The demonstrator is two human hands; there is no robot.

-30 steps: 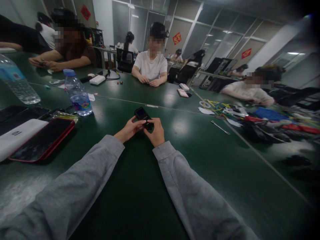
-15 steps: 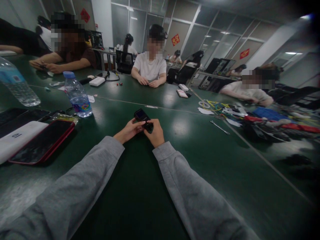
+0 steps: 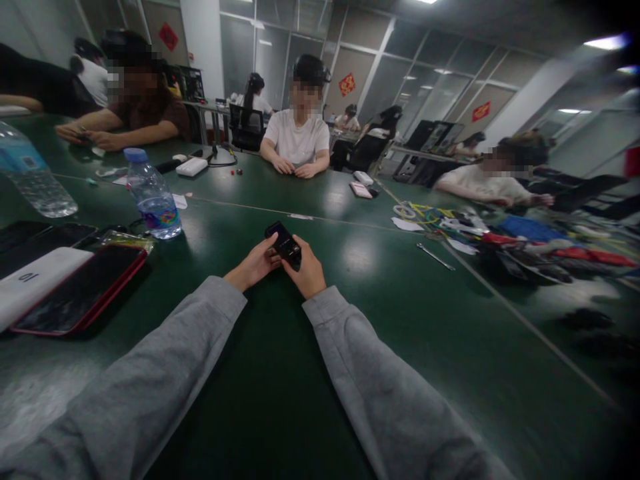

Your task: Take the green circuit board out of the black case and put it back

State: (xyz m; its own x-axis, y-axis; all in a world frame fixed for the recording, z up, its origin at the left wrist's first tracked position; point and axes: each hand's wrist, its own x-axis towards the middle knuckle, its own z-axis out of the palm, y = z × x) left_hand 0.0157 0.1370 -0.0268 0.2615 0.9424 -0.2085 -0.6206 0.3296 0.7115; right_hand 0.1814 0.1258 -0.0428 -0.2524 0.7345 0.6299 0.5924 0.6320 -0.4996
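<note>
A small black device [image 3: 283, 241] with a dark screen is held just above the green table [image 3: 380, 313], tilted up and to the left. My left hand [image 3: 253, 265] grips its near left side with curled fingers. From the right, my right hand [image 3: 306, 270] closes on the device's lower end. Both arms wear grey sleeves and rest on the table.
A red-cased phone [image 3: 80, 288] and a white box [image 3: 25, 283] lie at the left, with two water bottles [image 3: 150, 193] behind them. A metal wrench [image 3: 435, 256] and a heap of coloured cables and parts [image 3: 500, 233] lie at the right. Several people sit across the table.
The view has shifted slightly, so hands and device sit a little higher and to the left. My grip on the device is unchanged.
</note>
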